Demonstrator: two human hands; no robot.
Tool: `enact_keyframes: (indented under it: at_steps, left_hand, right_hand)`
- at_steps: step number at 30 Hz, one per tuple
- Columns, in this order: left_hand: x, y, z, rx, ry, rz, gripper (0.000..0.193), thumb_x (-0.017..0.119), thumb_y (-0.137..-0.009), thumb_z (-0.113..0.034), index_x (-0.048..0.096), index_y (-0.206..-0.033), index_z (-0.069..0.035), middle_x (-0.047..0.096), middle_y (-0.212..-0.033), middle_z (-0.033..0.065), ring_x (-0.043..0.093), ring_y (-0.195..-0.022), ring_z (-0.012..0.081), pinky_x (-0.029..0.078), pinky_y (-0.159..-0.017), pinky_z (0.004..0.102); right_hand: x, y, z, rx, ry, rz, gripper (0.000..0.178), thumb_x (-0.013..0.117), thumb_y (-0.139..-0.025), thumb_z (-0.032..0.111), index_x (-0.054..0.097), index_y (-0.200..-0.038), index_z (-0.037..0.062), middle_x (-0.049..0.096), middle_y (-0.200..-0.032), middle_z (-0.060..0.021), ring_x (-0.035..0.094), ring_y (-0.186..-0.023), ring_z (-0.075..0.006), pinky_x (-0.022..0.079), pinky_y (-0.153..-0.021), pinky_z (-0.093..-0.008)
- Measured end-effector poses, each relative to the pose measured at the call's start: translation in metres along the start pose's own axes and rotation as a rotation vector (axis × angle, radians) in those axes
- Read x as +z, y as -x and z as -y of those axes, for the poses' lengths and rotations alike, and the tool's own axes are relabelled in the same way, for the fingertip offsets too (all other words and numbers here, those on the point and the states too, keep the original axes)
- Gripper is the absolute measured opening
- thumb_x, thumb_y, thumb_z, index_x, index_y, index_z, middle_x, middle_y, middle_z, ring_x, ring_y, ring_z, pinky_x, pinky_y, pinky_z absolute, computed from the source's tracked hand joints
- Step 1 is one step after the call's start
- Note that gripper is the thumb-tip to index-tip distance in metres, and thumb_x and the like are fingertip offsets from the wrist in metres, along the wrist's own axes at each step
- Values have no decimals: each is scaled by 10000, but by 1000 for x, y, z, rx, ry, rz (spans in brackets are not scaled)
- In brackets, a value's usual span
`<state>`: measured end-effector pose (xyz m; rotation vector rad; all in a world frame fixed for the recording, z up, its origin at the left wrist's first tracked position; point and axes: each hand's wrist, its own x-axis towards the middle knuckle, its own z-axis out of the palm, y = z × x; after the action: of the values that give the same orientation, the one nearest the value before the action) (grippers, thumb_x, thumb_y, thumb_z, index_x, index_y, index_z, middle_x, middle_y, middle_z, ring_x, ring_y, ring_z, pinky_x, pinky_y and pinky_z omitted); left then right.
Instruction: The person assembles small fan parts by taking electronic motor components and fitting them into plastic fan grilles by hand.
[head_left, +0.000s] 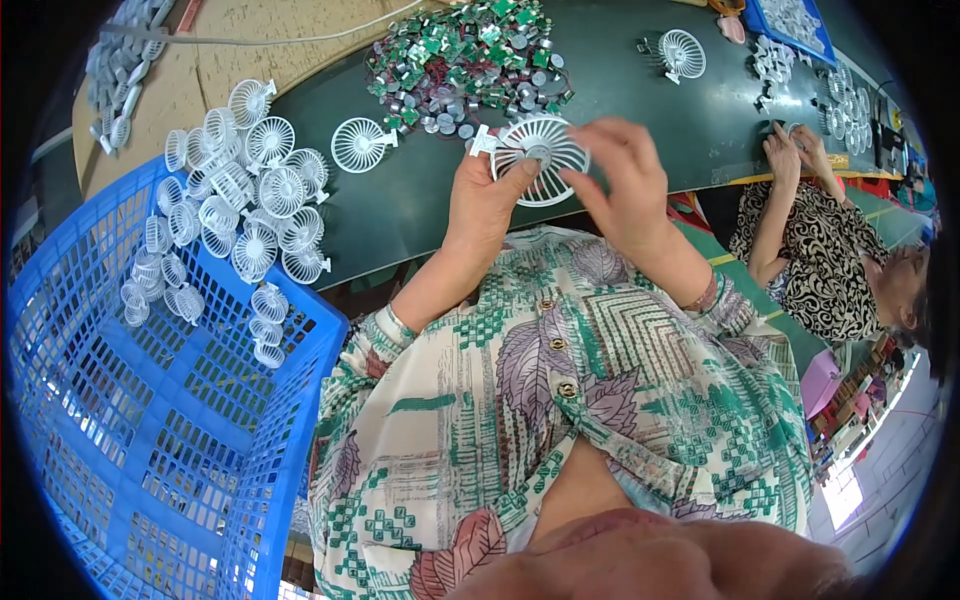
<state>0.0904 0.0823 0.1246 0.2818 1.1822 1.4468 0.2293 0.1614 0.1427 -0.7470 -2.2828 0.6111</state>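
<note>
My left hand (480, 205) grips a round white plastic fan guard (541, 135), with the thumb pressed on its face near the hub. A small white tab sticks out at the guard's left edge. My right hand (632, 180) is beside the guard's right rim, blurred by motion. Its fingers are curved and apart from the thumb, and I see nothing held in them. Just left of my hands another white fan guard (362, 146) lies on the dark green table (620, 120). Beyond the hands is a heap of small green circuit boards with motors and wires (465, 60).
At left stands a blue plastic basket (215, 400), with several white fan guards (255, 190) piled around its far rim. One fan guard (683, 55) lies farther right. A co-worker (815, 250) sits at right, near white parts and a blue tray (795, 28).
</note>
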Motion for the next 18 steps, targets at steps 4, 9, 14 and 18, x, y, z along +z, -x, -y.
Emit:
enact_keyframes:
  at_steps: [4, 9, 14, 18]
  left_hand:
    - [1, 5, 1, 26, -102, 83, 300, 548, -781, 24, 485, -1068, -34, 583, -946, 33, 555, -828, 95, 464, -709, 236]
    - [5, 6, 4, 25, -113, 84, 262, 566, -767, 27, 499, -1017, -12, 570, -887, 15, 523, -786, 63, 434, -700, 216]
    - [2, 0, 15, -21, -188, 80, 234, 579, -758, 21, 514, -980, -13, 574, -848, 8, 525, -742, 57, 437, -652, 208]
    - [-2, -1, 21, -60, -234, 96, 226, 585, -755, 17, 516, -968, -15, 573, -830, 6, 523, -718, 53, 437, -623, 207]
  right_hand:
    - [4, 2, -3, 662, -627, 206, 338, 681, -716, 161, 550, -981, -2, 592, -819, -102, 553, -717, -144, 445, -632, -281]
    - [9, 14, -12, 704, -703, 257, 270, 675, -725, 159, 556, -900, -9, 595, -744, -44, 522, -682, -89, 430, -616, -249]
    - [16, 27, -12, 823, -758, 181, 220, 663, -731, 125, 558, -876, -2, 597, -745, -30, 515, -678, -65, 430, -611, -238]
    - [17, 35, -9, 907, -735, 170, 212, 660, -733, 124, 550, -859, -6, 596, -739, -36, 520, -675, -64, 432, -601, -234]
